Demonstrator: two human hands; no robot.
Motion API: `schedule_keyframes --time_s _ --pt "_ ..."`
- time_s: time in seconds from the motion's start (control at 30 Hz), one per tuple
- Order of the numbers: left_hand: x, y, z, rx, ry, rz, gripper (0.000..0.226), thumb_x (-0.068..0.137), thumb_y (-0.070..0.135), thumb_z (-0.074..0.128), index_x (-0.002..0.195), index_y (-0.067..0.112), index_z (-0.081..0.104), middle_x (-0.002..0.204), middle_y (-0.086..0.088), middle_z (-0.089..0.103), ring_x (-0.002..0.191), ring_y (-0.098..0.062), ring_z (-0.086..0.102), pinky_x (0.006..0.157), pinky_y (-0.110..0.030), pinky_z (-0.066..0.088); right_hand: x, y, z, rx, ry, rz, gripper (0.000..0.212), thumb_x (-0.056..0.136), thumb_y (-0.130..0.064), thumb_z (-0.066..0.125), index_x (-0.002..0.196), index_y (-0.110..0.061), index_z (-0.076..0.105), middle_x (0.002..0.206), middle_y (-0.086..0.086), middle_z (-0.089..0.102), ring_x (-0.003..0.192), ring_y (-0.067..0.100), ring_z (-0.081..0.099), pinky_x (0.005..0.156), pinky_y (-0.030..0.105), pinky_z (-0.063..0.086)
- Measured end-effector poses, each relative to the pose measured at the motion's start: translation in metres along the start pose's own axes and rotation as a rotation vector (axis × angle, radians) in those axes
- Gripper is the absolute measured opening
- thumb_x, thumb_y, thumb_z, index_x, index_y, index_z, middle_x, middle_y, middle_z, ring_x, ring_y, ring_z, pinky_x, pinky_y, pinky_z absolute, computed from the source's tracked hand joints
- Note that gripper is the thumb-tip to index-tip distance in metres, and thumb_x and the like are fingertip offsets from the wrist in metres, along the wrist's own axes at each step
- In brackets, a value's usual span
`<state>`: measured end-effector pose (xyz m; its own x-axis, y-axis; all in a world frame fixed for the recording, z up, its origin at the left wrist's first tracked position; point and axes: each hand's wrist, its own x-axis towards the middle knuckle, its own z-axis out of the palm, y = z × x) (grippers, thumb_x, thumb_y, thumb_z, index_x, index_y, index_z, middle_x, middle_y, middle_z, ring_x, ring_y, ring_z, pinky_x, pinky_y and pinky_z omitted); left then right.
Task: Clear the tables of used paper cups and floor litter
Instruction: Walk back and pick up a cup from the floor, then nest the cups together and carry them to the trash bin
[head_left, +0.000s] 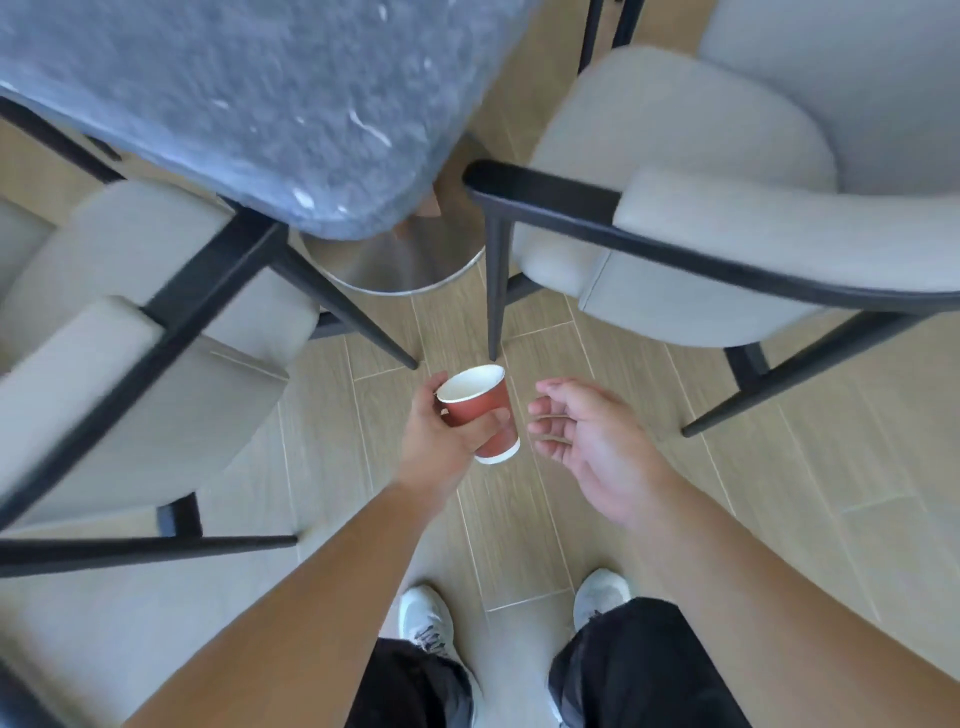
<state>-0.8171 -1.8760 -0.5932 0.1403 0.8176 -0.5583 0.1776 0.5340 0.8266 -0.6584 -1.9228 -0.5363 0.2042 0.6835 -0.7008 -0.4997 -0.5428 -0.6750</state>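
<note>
Viewpoint: looking straight down from the person's head, past two bare forearms to the floor.
Feet: two pale grey trainers (426, 618) below dark trouser legs, standing on the light wood-look plank floor (545, 519).
Left hand (441, 441): the grip is wrapped around the middle of a small red paper cup with a white rim and white base (485, 415), thumb on the near side, fingers curled around the far side.
Cup position: held in the air above the floor, between the two chairs, tilted so its open mouth faces up and away; the white inside looks empty, though the bottom is not visible.
Right hand (587, 441): just beside the cup, not touching it, palm turned up, fingers loosely curled, holding nothing.
Handling: judged light, thin-walled and easily crushed; a gentle hold around the mid-body or under the stiffer rolled rim suits it, kept upright in case of dregs.
Left chair: pale grey padded armchair with black metal frame (156, 312), blurred.
Right chair: matching grey armchair with black arm rail (727, 208).
Worktop: blue-grey speckled stone-look slab with rounded corner (234, 104), on a round brushed-metal pedestal base (405, 265).
</note>
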Motion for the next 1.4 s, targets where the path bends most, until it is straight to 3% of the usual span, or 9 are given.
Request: schedule_keyframes --time_s 0.23,0.4,0.6,0.77,0.97,1.23,1.4 --pt "-0.092 0.139 0.014 -0.025 -0.07 0.093 0.066 0.054 0.032 0.087 0.111 0.038 0.053 0.101 0.01 0.07 0.086 0.001 0.068 0.064 -0.011 0.05 -0.101 -0.119 0.019 -0.025 -0.014 -0.073 0.015 0.089 -0.021 0.061 0.1 -0.013 0.065 0.077 0.0 0.067 0.067 0.013 0.063 0.065 0.03 0.05" --pt "-0.144 0.212 0.021 -0.05 -0.087 0.145 0.064 0.065 0.026 0.087 0.12 0.026 0.055 0.108 0.003 0.07 0.09 -0.002 0.068 0.069 -0.015 0.052 -0.155 -0.182 0.019 -0.029 -0.027 -0.119 0.011 0.089 -0.021 0.061 0.095 -0.013 0.067 0.074 -0.001 0.067 0.066 0.014 0.062 0.063 0.029 0.05" --pt "-0.19 0.279 0.033 -0.096 -0.136 0.188 0.071 0.066 0.037 0.084 0.128 0.023 0.054 0.119 -0.001 0.068 0.113 -0.018 0.063 0.097 -0.038 0.051 -0.202 -0.237 0.011 -0.057 -0.079 -0.154 0.011 0.089 -0.02 0.058 0.093 -0.014 0.066 0.074 0.0 0.067 0.064 0.015 0.062 0.061 0.029 0.048" --pt "-0.209 0.31 0.04 -0.109 -0.131 0.22 0.078 0.063 0.039 0.083 0.131 0.023 0.05 0.123 -0.004 0.067 0.117 -0.027 0.062 0.091 -0.04 0.051 -0.219 -0.264 0.013 -0.064 -0.127 -0.188 0.013 0.088 -0.021 0.059 0.096 -0.013 0.065 0.078 0.002 0.068 0.064 0.015 0.061 0.061 0.029 0.048" --pt "-0.205 0.341 0.027 -0.102 -0.115 0.277 0.059 0.069 0.027 0.08 0.123 0.018 0.055 0.115 -0.002 0.071 0.111 -0.022 0.066 0.098 -0.044 0.051 -0.219 -0.287 0.032 -0.043 -0.159 -0.221 0.011 0.085 -0.023 0.061 0.091 -0.015 0.066 0.08 0.003 0.068 0.062 0.014 0.062 0.065 0.031 0.05" --pt "-0.144 0.377 -0.015 -0.158 -0.106 0.28 0.062 0.069 0.029 0.086 0.122 0.017 0.056 0.117 -0.006 0.07 0.107 -0.018 0.067 0.084 -0.03 0.054 -0.18 -0.32 0.086 -0.122 -0.108 -0.281 0.009 0.089 -0.018 0.057 0.089 -0.015 0.066 0.078 0.001 0.066 0.067 0.014 0.061 0.063 0.027 0.049" --pt "-0.091 0.412 -0.06 -0.18 -0.143 0.284 0.063 0.07 0.031 0.081 0.126 0.023 0.053 0.119 -0.002 0.067 0.109 -0.016 0.066 0.097 -0.038 0.052 -0.143 -0.349 0.137 -0.139 -0.065 -0.308 0.013 0.09 -0.02 0.059 0.096 -0.012 0.066 0.08 0.001 0.066 0.07 0.014 0.061 0.062 0.027 0.05"
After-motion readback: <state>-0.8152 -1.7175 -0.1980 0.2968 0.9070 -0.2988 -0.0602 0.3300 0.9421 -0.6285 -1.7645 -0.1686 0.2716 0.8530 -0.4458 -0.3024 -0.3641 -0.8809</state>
